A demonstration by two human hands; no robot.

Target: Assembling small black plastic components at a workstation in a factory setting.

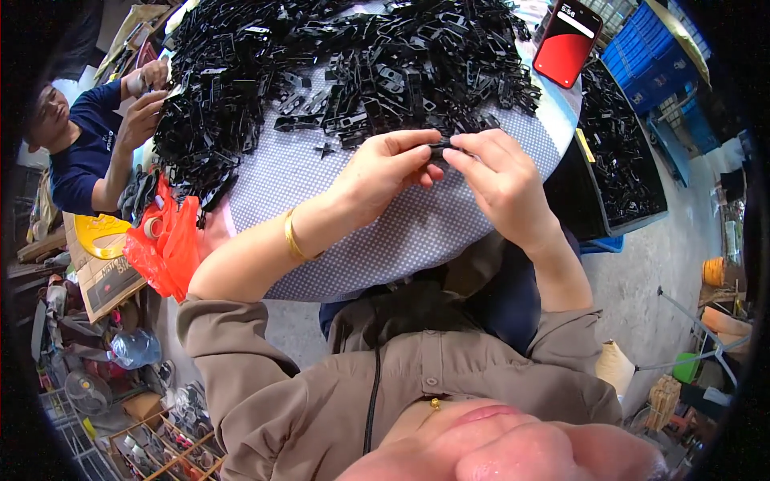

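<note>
Both my hands meet above the near part of a round table with a dotted grey cloth (377, 248). Between the fingertips is a small black plastic part (440, 149), mostly covered by the fingers. My left hand (387, 172) pinches its left end with thumb and forefinger. The other end is pinched by my right hand (501, 178). Just beyond the hands lies a large heap of similar black plastic parts (393, 84), spread over the far half of the table. One loose black piece (324, 151) sits apart on the cloth, left of the hands.
A phone (568, 44) lies at the table's far right. Beside the table stands a black crate (593, 200) holding more black parts, with blue crates (650, 52) behind. At left, a co-worker (88, 148) handles something at the heap, near a red plastic bag (172, 240).
</note>
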